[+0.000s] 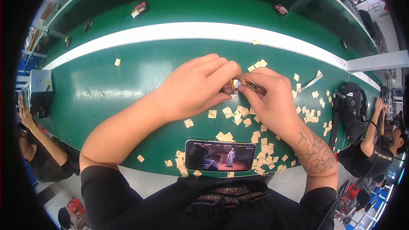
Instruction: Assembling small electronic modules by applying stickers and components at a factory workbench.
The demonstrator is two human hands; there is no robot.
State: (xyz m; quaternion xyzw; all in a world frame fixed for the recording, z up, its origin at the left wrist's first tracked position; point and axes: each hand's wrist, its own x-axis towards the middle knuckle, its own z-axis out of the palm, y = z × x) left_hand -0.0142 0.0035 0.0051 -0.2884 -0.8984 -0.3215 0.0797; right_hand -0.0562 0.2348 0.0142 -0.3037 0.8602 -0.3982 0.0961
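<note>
Nearest, a phone (220, 155) lies at the counter's (106, 89) front edge among paper scraps (264, 153). Left hand (194, 87) pinches a small part (230, 87); right hand (268, 100) grips tweezers (254, 86).

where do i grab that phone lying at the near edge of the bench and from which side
Take the phone by its two long edges, coming straight down from above. It lies flat, screen up, long side across, so the near long edge at the bench rim is open to a thumb. Paper scraps crowd its right end, probably making that end awkward.
</note>
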